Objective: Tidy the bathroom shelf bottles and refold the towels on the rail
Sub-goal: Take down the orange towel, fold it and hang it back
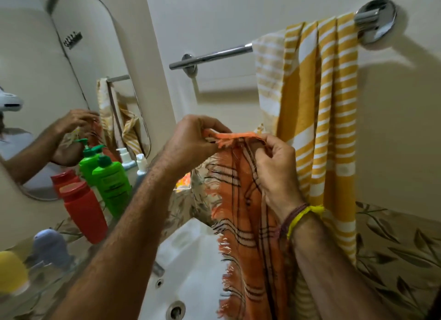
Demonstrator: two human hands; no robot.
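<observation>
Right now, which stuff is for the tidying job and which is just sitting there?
For the job: orange towel, held by left hand and right hand; yellow striped towel; rail; green bottle; red bottle.
Just there: mirror; sink.

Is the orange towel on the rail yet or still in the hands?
In the hands: the left hand and right hand pinch the orange towel's top edge below the rail.

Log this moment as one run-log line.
step: refolding | left hand and right hand: pinch orange towel top edge | yellow striped towel: hanging on rail
</observation>
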